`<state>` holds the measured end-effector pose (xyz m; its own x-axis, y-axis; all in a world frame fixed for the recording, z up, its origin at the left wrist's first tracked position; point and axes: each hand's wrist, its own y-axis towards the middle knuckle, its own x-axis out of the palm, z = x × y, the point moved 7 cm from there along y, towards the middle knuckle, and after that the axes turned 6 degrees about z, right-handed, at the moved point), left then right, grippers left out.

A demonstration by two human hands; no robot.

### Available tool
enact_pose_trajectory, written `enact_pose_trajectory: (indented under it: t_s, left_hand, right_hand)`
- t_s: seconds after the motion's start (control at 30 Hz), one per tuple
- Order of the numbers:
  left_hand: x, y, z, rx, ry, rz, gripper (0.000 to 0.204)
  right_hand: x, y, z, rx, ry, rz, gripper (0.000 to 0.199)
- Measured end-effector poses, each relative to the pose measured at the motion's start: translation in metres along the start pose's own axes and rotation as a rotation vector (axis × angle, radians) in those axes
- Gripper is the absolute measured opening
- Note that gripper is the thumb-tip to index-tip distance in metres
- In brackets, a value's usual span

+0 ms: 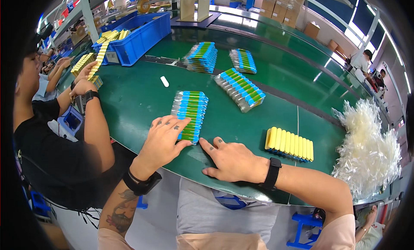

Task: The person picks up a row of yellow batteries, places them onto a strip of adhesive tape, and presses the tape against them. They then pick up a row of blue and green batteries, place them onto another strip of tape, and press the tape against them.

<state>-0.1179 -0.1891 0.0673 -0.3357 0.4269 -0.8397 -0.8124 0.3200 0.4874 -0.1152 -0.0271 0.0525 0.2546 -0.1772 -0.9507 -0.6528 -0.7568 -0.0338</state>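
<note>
A stack of clear-wrapped packs of flat, round-ended strips with blue and green bands (192,105) lies in front of me. My left hand (164,138) holds its near left part, the fingers laid over the top and the thumb by the near end. Just right of that end, my right hand (235,159) rests on the green table (138,103). Its fingers are apart, with the index fingertip close to the stack's corner. Whether that fingertip touches the stack, I cannot tell. Nothing shows in the right hand.
Similar wrapped stacks (241,89) lie farther back. A yellow row of strips (290,144) sits right, before a heap of clear film (366,150). A small white piece (164,81) lies left. A co-worker (56,120) handles yellow strips beside a blue bin (142,38).
</note>
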Motion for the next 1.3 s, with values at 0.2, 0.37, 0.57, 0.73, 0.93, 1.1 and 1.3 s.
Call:
enact_pose_trajectory:
  t_s: [0.2, 0.37, 0.57, 0.73, 0.93, 1.1, 1.3]
  left_hand:
    - [0.0, 0.006, -0.004, -0.002, -0.041, -0.037, 0.037]
    - [-0.002, 0.009, -0.002, -0.015, -0.083, -0.02, 0.022]
    - [0.0, 0.009, -0.007, -0.035, -0.123, 0.0, 0.018]
    - [-0.007, 0.018, -0.025, -0.204, -0.246, 0.141, 0.014]
    - [-0.069, 0.035, -0.101, -0.537, -0.882, 0.785, 0.022]
    - [-0.11, 0.038, -0.073, -0.528, -1.074, 0.968, 0.026]
    - [-0.052, -0.056, 0.05, -0.434, -0.635, 1.042, 0.032]
  right_hand:
    - [-0.001, -0.001, -0.001, -0.004, 0.001, 0.029, 0.081]
    - [-0.006, 0.003, -0.002, 0.044, 0.018, 0.032, 0.084]
    - [-0.006, 0.011, 0.002, 0.043, 0.047, 0.012, 0.085]
    - [-0.007, 0.02, -0.002, 0.061, 0.049, -0.009, 0.081]
    - [-0.005, 0.023, -0.008, 0.058, 0.059, -0.072, 0.081]
    - [-0.005, 0.015, -0.001, 0.101, 0.037, -0.014, 0.081]
    - [-0.054, -0.048, -0.031, -0.139, 0.687, 0.443, 0.063]
